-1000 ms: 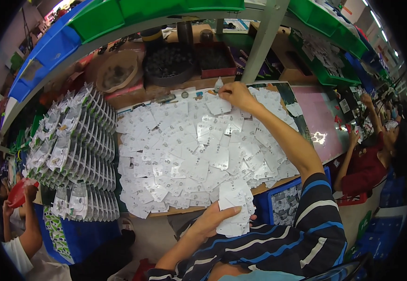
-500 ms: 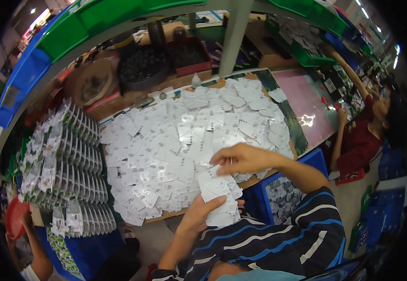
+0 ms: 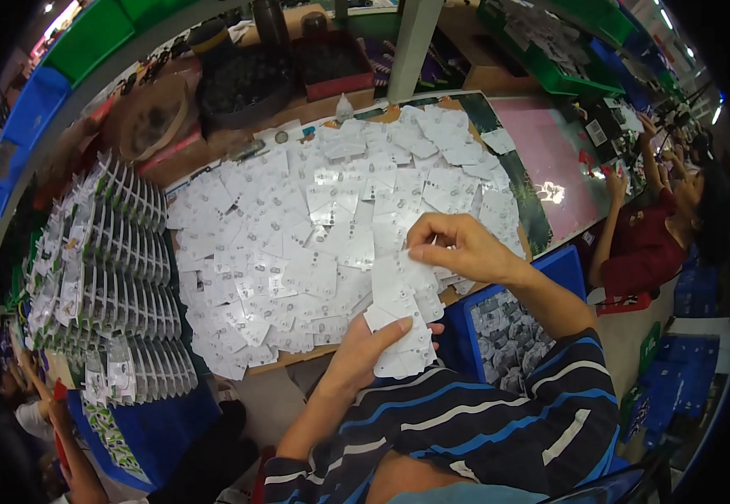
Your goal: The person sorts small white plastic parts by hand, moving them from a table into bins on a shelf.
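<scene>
Near the front edge of the table, my left hand [image 3: 371, 344] is closed around a small fanned stack of white cards [image 3: 404, 357], its thumb lying on top. Above the stack, my right hand [image 3: 465, 248] pinches the upper corner of a white card [image 3: 392, 281], whose lower end overlaps the stack. Printed marks show on the cards, too small to make out. A broad layer of loose white cards [image 3: 247, 244] spreads over the table beyond both hands.
Tall rows of clear-and-green packets [image 3: 121, 277] stand at the left. A blue bin [image 3: 463, 323] of small clear bags lies beside my right forearm. Trays of dark parts [image 3: 247, 97] line the back. At the right, a person in a dark red shirt [image 3: 646, 244] works.
My right hand has risen slightly, and its fingers have closed on the upper card. That card now reaches further up from the stack. The head view has shifted a little.
</scene>
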The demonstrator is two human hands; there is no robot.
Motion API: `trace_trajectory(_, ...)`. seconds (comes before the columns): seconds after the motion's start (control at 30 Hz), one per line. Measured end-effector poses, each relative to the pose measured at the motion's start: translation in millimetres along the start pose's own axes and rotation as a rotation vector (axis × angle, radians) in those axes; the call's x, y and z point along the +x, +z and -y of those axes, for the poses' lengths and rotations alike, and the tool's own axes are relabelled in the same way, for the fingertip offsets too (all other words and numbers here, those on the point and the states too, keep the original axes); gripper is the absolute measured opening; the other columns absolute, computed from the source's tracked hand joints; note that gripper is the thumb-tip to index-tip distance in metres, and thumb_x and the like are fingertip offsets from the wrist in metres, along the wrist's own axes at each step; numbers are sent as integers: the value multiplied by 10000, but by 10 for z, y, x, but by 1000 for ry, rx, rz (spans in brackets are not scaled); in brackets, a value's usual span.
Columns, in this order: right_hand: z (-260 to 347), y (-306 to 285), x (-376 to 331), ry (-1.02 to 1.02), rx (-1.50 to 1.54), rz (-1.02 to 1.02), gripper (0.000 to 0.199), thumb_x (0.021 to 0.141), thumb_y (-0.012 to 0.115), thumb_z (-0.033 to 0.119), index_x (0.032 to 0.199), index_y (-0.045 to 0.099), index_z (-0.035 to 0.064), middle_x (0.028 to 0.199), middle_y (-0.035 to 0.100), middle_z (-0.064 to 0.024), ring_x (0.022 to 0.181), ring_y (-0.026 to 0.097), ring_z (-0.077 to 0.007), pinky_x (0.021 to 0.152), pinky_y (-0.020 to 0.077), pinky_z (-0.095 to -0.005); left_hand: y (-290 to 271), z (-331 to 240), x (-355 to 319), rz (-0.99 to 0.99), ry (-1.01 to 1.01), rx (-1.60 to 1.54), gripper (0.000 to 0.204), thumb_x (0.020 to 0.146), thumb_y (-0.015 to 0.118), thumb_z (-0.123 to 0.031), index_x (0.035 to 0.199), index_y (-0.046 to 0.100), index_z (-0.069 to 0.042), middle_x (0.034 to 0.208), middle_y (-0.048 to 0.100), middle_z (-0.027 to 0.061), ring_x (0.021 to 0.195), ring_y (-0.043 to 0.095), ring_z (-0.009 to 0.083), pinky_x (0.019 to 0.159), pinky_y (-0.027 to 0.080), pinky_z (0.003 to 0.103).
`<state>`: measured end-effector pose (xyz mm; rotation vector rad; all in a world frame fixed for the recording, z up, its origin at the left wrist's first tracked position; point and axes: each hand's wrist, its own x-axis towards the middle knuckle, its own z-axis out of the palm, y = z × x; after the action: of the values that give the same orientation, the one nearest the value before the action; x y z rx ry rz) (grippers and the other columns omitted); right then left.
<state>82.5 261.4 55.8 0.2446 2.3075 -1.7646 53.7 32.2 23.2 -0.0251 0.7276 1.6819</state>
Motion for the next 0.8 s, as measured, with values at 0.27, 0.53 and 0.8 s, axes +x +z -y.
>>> trace_trajectory(0.27, 107, -139, 83, 41, 181, -199, 189, 898, 661, 127, 1037, 620, 7, 782, 597, 14, 624, 525, -33, 507, 395, -171, -113, -32, -7, 16, -1, 42, 515, 916, 549, -55, 1370, 351, 87, 1202, 580, 290, 1064, 639, 399, 856, 580, 496)
trace_trajectory(0.53, -49, -265, 147, 94, 463, -193, 292, 864, 648, 56, 1137, 604, -38, 959, 651, -109, 744, 685, -174, 612, 569, -251, -171, -42, -75, 35, 40, -60, 582, 899, 575, -62, 1399, 316, 81, 1205, 575, 303, 1063, 637, 405, 857, 578, 495)
trace_trajectory(0.8, -240, -334, 515, 5, 450, -589, 325, 930, 623, 91, 1216, 597, -62, 1056, 679, -164, 928, 697, -206, 736, 570, -248, -183, -35, -85, 33, -32, 2, 564, 901, 569, -60, 1393, 333, 82, 1206, 581, 291, 1063, 637, 403, 851, 579, 494)
